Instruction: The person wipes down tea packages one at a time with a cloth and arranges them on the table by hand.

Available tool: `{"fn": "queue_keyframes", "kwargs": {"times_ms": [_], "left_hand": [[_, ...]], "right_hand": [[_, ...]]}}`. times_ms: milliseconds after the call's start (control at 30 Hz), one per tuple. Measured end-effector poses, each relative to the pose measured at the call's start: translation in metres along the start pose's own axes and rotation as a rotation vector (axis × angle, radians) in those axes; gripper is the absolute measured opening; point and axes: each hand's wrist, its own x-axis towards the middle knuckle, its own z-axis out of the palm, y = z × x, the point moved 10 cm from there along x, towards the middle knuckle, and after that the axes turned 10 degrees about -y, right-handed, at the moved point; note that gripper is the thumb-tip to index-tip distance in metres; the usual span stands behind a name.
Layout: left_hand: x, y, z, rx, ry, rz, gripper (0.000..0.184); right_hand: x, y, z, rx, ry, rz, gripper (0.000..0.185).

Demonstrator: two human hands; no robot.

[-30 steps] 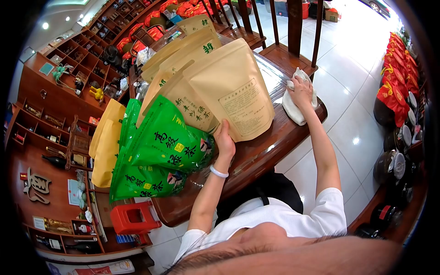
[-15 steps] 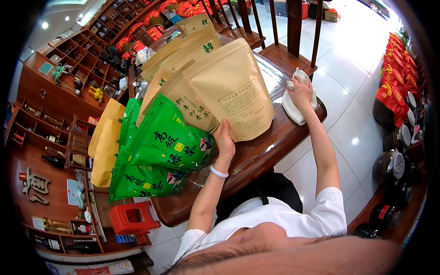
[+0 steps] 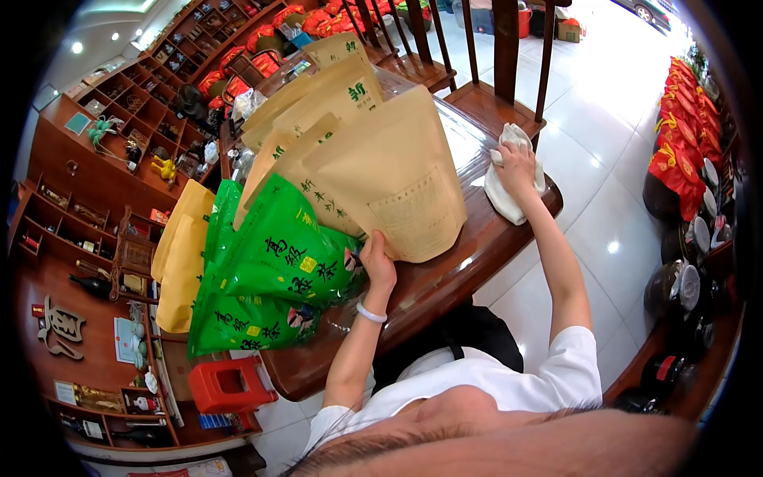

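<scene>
My left hand (image 3: 377, 262) grips the lower left edge of a brown paper tea bag (image 3: 421, 171), thumb on its printed face. The bag leans back against more brown tea bags (image 3: 298, 187) standing on the table. Close by on the left, shiny green tea bags (image 3: 274, 238) lean together, with yellow bags (image 3: 184, 254) behind them. At the table's right end, my right hand (image 3: 519, 168) is closed over a white cloth (image 3: 501, 199) pressed on the wooden tabletop (image 3: 413, 298).
A red plastic stool (image 3: 230, 385) stands by the table's near left corner. Wooden chairs (image 3: 505, 95) line the far side. Shelves (image 3: 119, 270) with bottles and ornaments fill the left, and jars topped with red cloth (image 3: 679, 167) stand along the right.
The front brown bag has tipped and shifted slightly left and down, its print now foreshortened. My left hand moved with it. The cloth and right hand have barely moved.
</scene>
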Motion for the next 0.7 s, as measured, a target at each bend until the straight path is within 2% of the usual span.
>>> {"fn": "queue_keyframes", "kwargs": {"times_ms": [100,167,200,267,367,433,500,533,600,633,667,700], "left_hand": [[-0.012,-0.004,-0.026,0.121,0.008,-0.073,0.025],[-0.02,-0.008,-0.041,0.352,-0.047,-0.08,0.019],[-0.024,-0.003,-0.039,0.347,-0.044,-0.062,0.019],[-0.032,0.025,-0.017,0.543,-0.109,0.05,0.019],[-0.037,0.029,-0.013,0.548,-0.111,0.022,0.018],[-0.036,0.029,-0.014,0.539,-0.085,0.035,0.019],[-0.036,0.019,-0.019,0.668,-0.107,-0.051,0.016],[-0.036,0.016,-0.023,0.663,-0.097,-0.029,0.016],[-0.038,-0.007,-0.036,0.627,-0.072,-0.156,0.014],[-0.039,-0.004,-0.037,0.625,-0.061,-0.145,0.014],[-0.041,-0.002,-0.033,0.683,-0.103,-0.163,0.014],[-0.041,-0.002,-0.026,0.733,-0.142,-0.174,0.014]], "right_hand": [[0.0,-0.004,0.005,0.087,-0.047,-0.043,0.024],[-0.002,-0.011,-0.005,0.128,0.014,-0.089,0.022],[0.0,-0.011,-0.002,0.188,-0.039,-0.067,0.022],[0.007,-0.016,0.001,0.242,-0.087,-0.065,0.022],[0.02,-0.024,0.009,0.347,-0.129,-0.011,0.028],[0.035,-0.043,0.017,0.374,-0.148,-0.078,0.032],[0.058,-0.059,0.033,0.359,-0.191,-0.114,0.036],[0.072,-0.067,0.045,0.347,-0.245,-0.131,0.039],[0.097,-0.084,0.056,0.367,-0.233,-0.165,0.041],[0.109,-0.092,0.066,0.39,-0.236,-0.179,0.043],[0.127,-0.099,0.091,0.381,-0.274,-0.221,0.052],[0.144,-0.107,0.096,0.376,-0.266,-0.24,0.052]]}}
